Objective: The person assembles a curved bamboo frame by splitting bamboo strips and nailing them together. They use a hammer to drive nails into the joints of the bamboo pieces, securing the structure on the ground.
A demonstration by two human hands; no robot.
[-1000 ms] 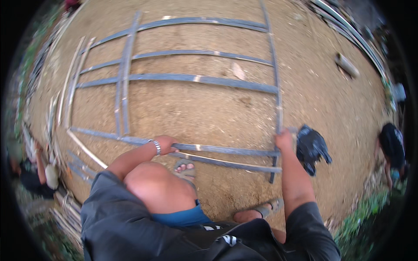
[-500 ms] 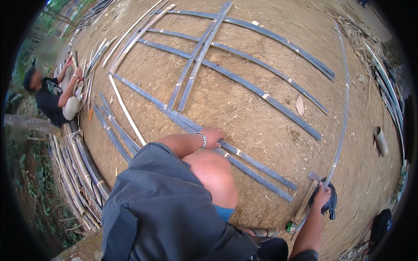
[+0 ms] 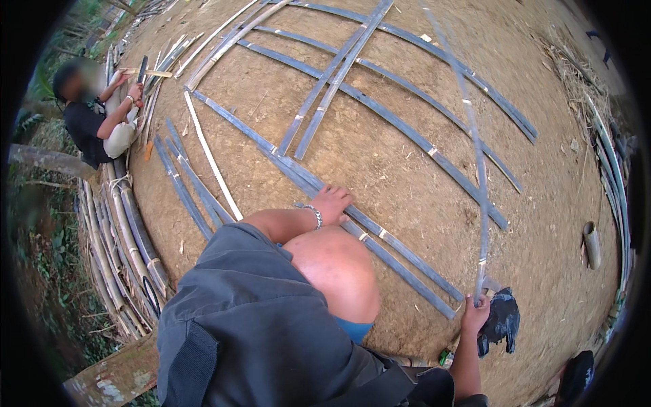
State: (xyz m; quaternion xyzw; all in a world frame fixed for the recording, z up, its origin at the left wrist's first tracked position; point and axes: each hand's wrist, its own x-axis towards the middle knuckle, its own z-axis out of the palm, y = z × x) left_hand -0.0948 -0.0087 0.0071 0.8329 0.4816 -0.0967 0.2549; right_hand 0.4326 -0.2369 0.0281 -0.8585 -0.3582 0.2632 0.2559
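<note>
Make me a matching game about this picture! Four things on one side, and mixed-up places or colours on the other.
Things:
1. left hand
2. right hand
3. plastic bag
4. short tube

Places or colours:
A. black and crumpled
B. holding the end of a long strip
C. tan-grey, lying on the ground
D. on top of dark strips

Pairs: 1-D, 2-B, 3-A, 4-C

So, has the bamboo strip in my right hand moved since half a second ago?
Yes, leftward: the bamboo strip in your right hand was right of the long ground strips and now overlaps them in view.
</note>
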